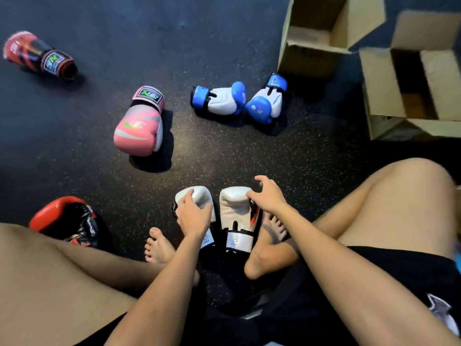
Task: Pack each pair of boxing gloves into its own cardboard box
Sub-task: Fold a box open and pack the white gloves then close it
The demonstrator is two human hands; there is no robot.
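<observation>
Head view: our left hand [193, 214] grips a white glove [203, 193], right hand [269, 198] hovers open; boxes [381, 83] look empty.

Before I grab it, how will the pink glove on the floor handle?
The pink boxing glove looks thickly padded, so probably squashy yet shape-holding and light for its bulk. Its glossy shell may slip; its rounded body could rock if nudged.
</observation>
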